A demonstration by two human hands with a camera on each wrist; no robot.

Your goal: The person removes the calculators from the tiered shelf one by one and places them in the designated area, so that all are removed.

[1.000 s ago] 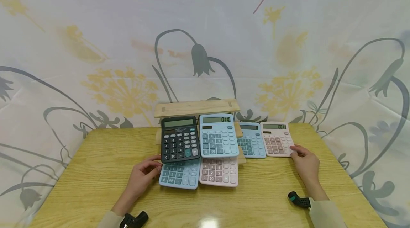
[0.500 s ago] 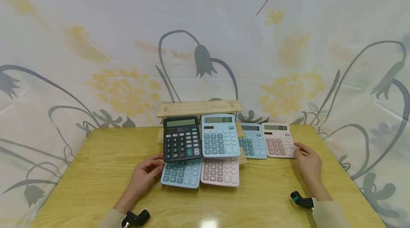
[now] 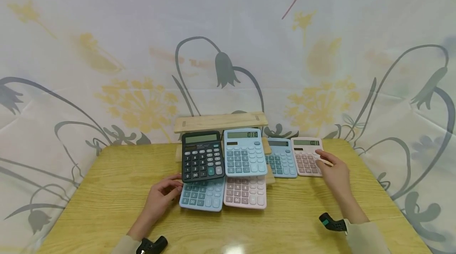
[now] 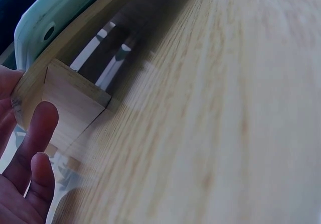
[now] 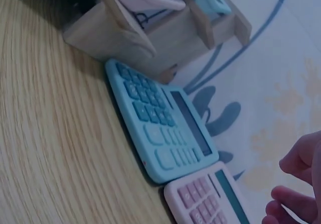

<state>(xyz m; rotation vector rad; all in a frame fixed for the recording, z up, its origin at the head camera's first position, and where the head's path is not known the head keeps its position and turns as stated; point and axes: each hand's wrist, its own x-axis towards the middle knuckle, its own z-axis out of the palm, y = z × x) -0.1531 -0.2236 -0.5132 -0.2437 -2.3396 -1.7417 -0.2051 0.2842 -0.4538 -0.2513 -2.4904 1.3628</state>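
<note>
My left hand [image 3: 162, 197] rests at the left edge of the wooden stand, beside the lower blue calculator [image 3: 202, 195]; in the left wrist view its fingers [image 4: 39, 128] are loosely bent near the stand's end panel [image 4: 75, 101]. My right hand [image 3: 335, 172] hovers over the right side of a pink calculator [image 3: 304, 161] on the table, fingers loosely bent and holding nothing. A blue calculator [image 5: 160, 121] lies against that pink one, by the stand. On the stand's tiers lean a black calculator [image 3: 202, 157], a blue calculator [image 3: 245, 154] and a lower pink calculator [image 3: 245, 192].
The wooden stand's top board [image 3: 221, 121] rises behind the calculators. A wood-grain table [image 3: 249, 228] lies under everything. A patterned cloth [image 3: 142, 60] hangs along the table's back and sides. A black wrist device [image 3: 333, 222] sits at the right sleeve.
My right hand has left the right edge of the pink calculator and moved up and left over its keys. My left hand stays by the stand.
</note>
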